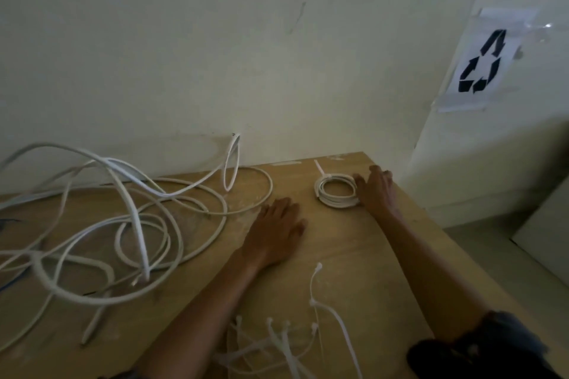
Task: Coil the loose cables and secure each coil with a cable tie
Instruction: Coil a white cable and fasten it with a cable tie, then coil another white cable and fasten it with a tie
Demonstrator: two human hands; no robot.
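Pale wall [184, 55] behind, wooden table [345, 240] pushed up against it. A big tangle of loose white cables [134, 215] sprawls across the left half. Left hand [274, 234] lies flat on bare wood, fingers relaxed, just right of the tangle. Spare cable ties [279, 344] are heaped at the near edge. Right hand [374, 186], fingers straight, touches the tied coil [331, 200] near the far right corner.

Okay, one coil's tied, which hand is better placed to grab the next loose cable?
Left, probably. The left hand lies flat right beside the loose cables, nearest their outer loop. The right hand is farther off, resting against the tied coil.
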